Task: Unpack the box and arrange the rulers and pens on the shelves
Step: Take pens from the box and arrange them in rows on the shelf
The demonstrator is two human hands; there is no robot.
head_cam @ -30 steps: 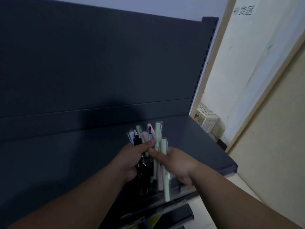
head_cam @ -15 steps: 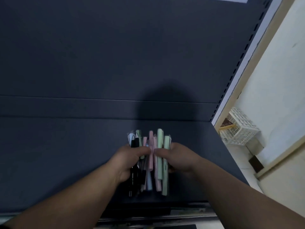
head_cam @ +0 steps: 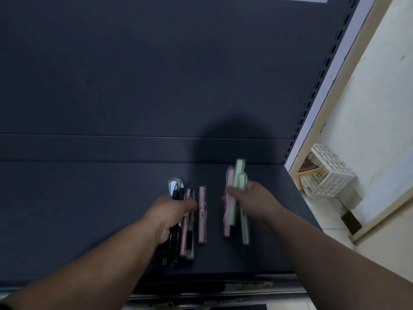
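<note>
Lower centre of frame: the left grip (head_cam: 172,211) is clenched round a bundle of pens (head_cam: 186,238) in black, pink and pale blue; the exact count is not readable. Right of centre: the right grip (head_cam: 257,201) clasps a set of three pens (head_cam: 239,173), one pink and two green, blurred. Between them, one single pink pen (head_cam: 201,215) appears to lie on the dark shelf (head_cam: 89,209), just beside the left thumb. Behind stands one dark back panel (head_cam: 156,74). At the far right edge, one white lattice basket (head_cam: 328,175) sits on the floor.

Two bare forearms, uncovered as far as the edge of view — left hand (head_cam: 169,212) and right hand (head_cam: 257,201) likewise bare.
</note>
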